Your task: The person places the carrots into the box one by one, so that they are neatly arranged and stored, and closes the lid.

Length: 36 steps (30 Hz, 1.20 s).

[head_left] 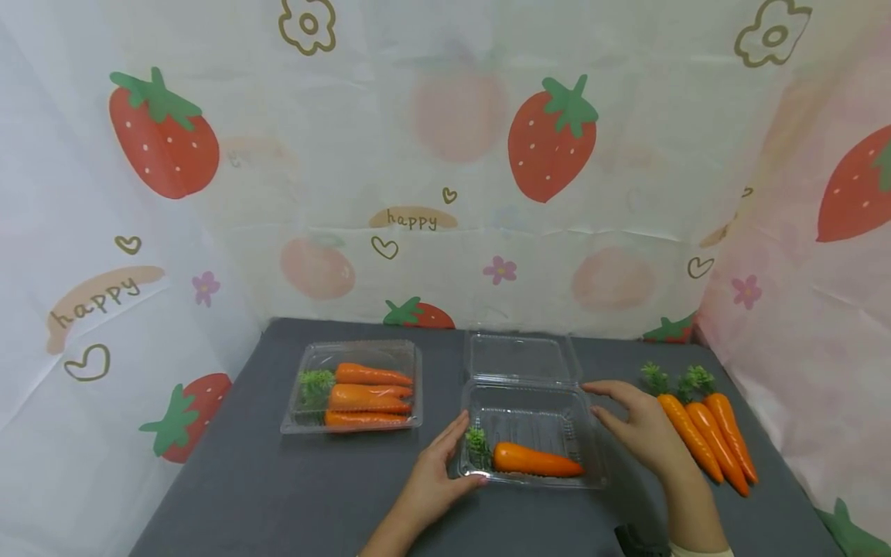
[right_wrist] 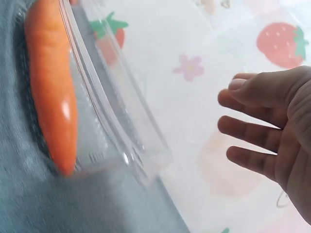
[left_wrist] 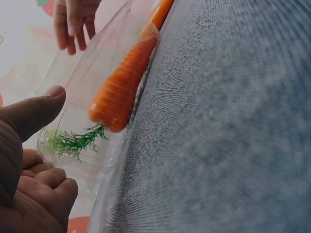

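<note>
Filling of a clear open box (head_left: 529,425), prob. an early stage. The box stands R of centre on the grey table (head_left: 313,495), its lid (head_left: 522,357) folded back twd the far edge. One carrot (head_left: 534,459) lies inside along the near wall, leaf end L, tip R. The L hand (head_left: 437,468) is at the box's near L corner, thumb and fingers on either side of it; whether it pinches the plastic or only steadies it, can't tell. The R hand (head_left: 636,425) is free of any load, fingers loosely spread; the R wrist view shows it just clear of the box's R end.

Nr the table's far L corner: a closed box (head_left: 323,353) w/ three carrots (head_left: 369,396) visible, leaves L, prob. the pattern to match. By the table's R edge: three loose carrots (head_left: 711,433), leaves twd the far R corner, tips twd the near edge.

Next move, as judged, calls for the R hand to go R, pick up one loose carrot, turn it leaf-end L & lay it alongside the first, w/ the L hand keeping the light box from sliding.
</note>
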### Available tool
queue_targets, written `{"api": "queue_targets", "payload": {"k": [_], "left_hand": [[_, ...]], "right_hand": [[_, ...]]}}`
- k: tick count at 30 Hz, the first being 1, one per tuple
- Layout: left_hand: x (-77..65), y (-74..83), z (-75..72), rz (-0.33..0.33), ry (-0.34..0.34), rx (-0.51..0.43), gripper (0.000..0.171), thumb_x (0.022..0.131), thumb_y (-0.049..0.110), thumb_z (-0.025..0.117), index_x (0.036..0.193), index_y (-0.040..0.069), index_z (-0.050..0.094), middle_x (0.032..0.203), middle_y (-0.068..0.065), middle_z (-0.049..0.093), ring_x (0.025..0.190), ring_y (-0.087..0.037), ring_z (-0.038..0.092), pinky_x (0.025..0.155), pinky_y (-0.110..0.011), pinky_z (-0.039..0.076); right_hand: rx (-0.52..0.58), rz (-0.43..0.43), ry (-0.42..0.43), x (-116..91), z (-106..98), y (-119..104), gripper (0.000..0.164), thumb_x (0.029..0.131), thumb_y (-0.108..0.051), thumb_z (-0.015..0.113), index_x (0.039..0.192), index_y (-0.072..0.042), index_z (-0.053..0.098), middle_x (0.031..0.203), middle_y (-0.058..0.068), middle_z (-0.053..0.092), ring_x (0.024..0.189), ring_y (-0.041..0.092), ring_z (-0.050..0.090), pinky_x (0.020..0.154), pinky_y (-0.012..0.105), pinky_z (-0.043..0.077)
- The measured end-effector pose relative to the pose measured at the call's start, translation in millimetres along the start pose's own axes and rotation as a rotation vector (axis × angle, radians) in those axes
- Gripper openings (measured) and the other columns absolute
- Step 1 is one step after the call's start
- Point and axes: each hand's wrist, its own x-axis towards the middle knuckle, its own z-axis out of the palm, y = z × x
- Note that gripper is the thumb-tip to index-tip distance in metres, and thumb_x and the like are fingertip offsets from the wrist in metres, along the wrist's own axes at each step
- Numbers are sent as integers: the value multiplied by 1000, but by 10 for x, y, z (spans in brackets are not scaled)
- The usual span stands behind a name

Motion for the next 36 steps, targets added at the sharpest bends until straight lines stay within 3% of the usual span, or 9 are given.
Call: {"api": "queue_targets", "payload": {"k": [11, 20, 29, 36], "left_hand": [[1, 8, -10, 2, -4, -3, 94, 76, 14, 91, 155, 0, 42, 165, -10, 35, 150, -30, 33, 115, -45, 38], [1, -14, -3, 4, -2, -1, 95, 76, 16, 92, 155, 0, 42, 165, -11, 35, 150, -31, 33, 115, -45, 38], [3, -7, -3, -3, -6, 3, 94, 76, 16, 91, 155, 0, 42, 165, -11, 35, 151, -31, 33, 115, -47, 38], [1, -8, -6, -9, -7, 18, 95, 77, 18, 91, 155, 1, 42, 165, -11, 35, 150, -31, 34, 115, -48, 39]], "right_hand": [[-34, 34, 146, -101, -102, 210, 36, 96, -7, 72, 131, -11, 69, 129, 9, 69, 116, 32, 62, 89, 56, 55], [-39, 150, 235, -195, -182, 432, 39, 96, -5, 71, 134, -6, 66, 135, 18, 64, 118, 41, 60, 92, 62, 51], [28, 367, 250, -291, -258, 659, 49, 102, -20, 65, 147, -4, 54, 145, 27, 53, 125, 49, 50, 96, 67, 43], [51, 552, 233, -379, -299, 794, 56, 104, -24, 62, 153, -4, 45, 148, 31, 49, 131, 54, 46, 98, 66, 47]]}}
